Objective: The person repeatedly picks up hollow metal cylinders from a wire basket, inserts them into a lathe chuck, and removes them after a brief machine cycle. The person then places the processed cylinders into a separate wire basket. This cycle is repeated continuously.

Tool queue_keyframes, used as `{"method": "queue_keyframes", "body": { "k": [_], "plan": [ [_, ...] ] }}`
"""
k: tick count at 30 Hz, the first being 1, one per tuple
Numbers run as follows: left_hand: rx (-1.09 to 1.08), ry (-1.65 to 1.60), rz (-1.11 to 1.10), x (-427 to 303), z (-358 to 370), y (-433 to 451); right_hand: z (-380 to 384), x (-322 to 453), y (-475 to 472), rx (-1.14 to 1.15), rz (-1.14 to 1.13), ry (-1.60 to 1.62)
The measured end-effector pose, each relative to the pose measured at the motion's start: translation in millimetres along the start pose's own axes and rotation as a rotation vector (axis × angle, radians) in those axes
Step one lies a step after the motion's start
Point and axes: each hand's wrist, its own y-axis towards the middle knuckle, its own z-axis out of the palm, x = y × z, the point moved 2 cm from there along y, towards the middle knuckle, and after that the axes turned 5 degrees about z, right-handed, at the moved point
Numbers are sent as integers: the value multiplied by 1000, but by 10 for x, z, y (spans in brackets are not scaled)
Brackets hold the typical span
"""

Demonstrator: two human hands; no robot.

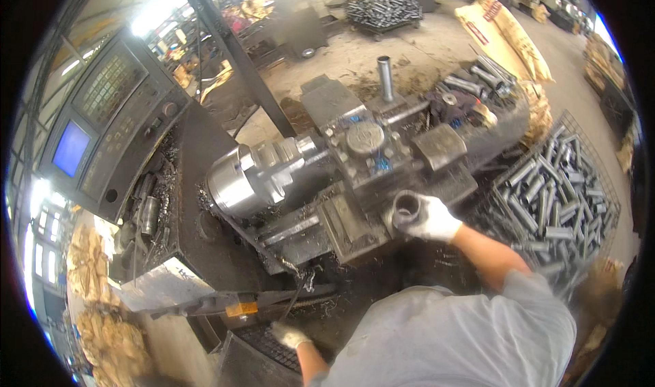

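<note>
My right hand point(437, 219), in a white work glove, grips a short metal tube point(408, 202), its open end facing up towards me. It is beside the carriage of a metal lathe, in front of the square tool post point(365, 137). My left hand point(290, 336), gloved too, hangs low near a dark grid point(271, 347) below the machine's front edge; its fingers are blurred, and whether they hold anything is unclear. To the left of the tool post is the shiny lathe chuck point(233, 187) with its stepped jaws.
Another tube point(385, 79) stands upright behind the tool post. More tubes point(481, 77) lie at the bed's far end beside a dark rag point(450, 108). A wire basket point(616, 213) full of cut tubes stands right. A control panel point(110, 126) with a lit screen rises left. Metal chips cling near the chuck.
</note>
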Motion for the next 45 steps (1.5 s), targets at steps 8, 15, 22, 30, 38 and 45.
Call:
{"method": "queue_keyframes", "body": {
  "k": [8,15,22,30,38,45],
  "plan": [
    [-379,-682,-224,-689,-888,491,-1368,780,816,71,-535,-289],
    [-158,-942,-583,-381,-741,534,-1066,1347,1549,105,-960,-826],
    [-327,-456,487,-2829,-1031,698,-1104,2732,2329,311,-1146,-696],
    [-282,-46,1160,-4615,-1595,2373,-568,2110,4091,-269,-740,-763],
    [348,380,878,-5220,-1728,2788,349,2056,3492,924,-663,-830],
    [-162,13,976,-4713,-1405,2726,876,1656,3981,1330,-88,-803]
  ]
}}
